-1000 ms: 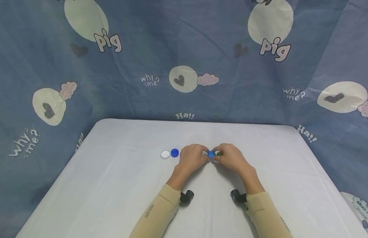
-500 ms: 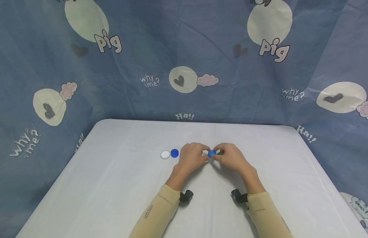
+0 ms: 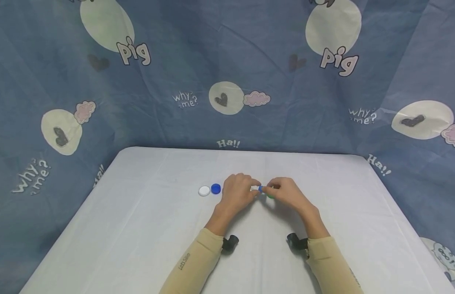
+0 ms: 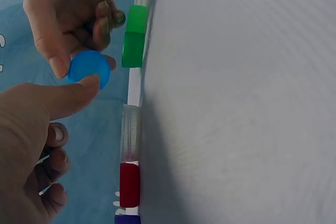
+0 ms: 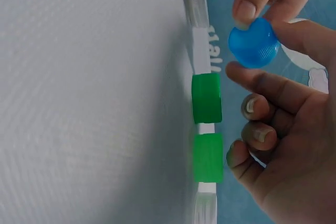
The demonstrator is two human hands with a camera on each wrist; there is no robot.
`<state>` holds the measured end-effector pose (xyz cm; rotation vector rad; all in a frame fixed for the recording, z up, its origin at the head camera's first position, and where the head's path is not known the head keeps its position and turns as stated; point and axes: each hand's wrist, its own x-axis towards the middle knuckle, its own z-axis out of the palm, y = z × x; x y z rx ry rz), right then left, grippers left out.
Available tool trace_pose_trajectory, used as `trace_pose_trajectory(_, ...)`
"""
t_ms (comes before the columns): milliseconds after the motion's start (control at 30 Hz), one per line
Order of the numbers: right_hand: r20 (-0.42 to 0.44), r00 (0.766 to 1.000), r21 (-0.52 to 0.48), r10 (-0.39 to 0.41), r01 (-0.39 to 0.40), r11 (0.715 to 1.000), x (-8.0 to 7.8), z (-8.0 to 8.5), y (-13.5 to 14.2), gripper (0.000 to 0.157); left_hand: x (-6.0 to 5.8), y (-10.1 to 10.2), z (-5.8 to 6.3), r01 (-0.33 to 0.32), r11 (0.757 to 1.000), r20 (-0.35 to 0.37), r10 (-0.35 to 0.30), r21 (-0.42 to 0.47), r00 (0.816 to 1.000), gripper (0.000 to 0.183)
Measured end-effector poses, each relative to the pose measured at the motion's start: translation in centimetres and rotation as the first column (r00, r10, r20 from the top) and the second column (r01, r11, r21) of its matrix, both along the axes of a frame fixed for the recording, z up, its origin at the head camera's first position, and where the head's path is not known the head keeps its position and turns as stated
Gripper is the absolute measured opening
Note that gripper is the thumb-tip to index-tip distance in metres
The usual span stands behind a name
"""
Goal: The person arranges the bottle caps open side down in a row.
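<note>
A translucent blue bottle cap point(image 3: 261, 188) is held up between my two hands, over the far half of the white table. My left hand point(image 3: 236, 192) pinches it from the left, the thumb point(image 4: 79, 90) lying across its face. From the other side my right hand point(image 3: 288, 192) has thumb and index finger at the cap's edge, the other fingers curled loosely. In the right wrist view the blue cap point(image 5: 253, 43) shows its round face and ribbed side. Two green caps point(image 5: 207, 98) stand on the table close beside the right hand.
Left of my left hand lie a white cap point(image 3: 204, 191) and a dark blue cap point(image 3: 215, 188). A clear ribbed cap point(image 4: 130, 132) and a red cap point(image 4: 129, 184) continue the row, hidden by the hand in the head view. A patterned blue cloth point(image 3: 227, 130) hangs behind the table point(image 3: 157, 228).
The blue cap has turned from face-up to nearly edge-on in the head view. My right hand has shifted slightly, and more of a green cap shows under it.
</note>
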<state>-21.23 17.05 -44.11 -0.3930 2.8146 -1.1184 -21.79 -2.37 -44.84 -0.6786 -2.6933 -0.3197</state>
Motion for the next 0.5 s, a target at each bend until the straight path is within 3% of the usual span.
trace_pose_trajectory(167,-0.015,1.000,0.006,-0.002,0.002,1.000,0.02,-0.12,-0.07,0.029,0.11,-0.28,-0.13,-0.027,0.998,0.048,0.025,0.048,0.999,0.024)
trace_pose_trajectory(333,-0.086,0.996,0.034,0.011,-0.008,0.999,-0.02,-0.02,-0.18,0.028,0.03,-0.63,-0.21,-0.065,0.993,0.103,0.055,0.098,0.993,0.024)
trace_pose_trajectory(500,-0.129,0.992,0.069,0.016,-0.007,0.998,0.03,0.18,-0.19,0.024,-0.19,-0.85,-0.27,-0.094,0.991,0.150,0.079,0.098,0.986,0.025)
